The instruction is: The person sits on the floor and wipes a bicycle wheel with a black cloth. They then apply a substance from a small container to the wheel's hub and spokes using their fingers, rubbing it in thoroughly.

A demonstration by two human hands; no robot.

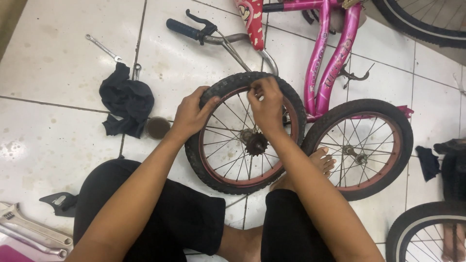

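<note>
On glossy white tiles, left hand (191,115) and right hand (266,103) both pinching the loose wheel's knobbly rubber tyre (221,88).

The loose wheel (245,132) lies flat on the floor (53,63) before the person's knees, with the left hand (191,115) on its left rim and the right hand (266,104) on its far rim. Just right of it, touching, stands the bike's wheel (361,148), a foot (323,160) between the two. The bike frame (330,53) and handlebar (213,34) lie behind. Left of the loose wheel sit a small tin (158,127) and a rag (126,102), with a spanner (103,47) farther back. Wrenches (29,233) lie at the near left.
</note>
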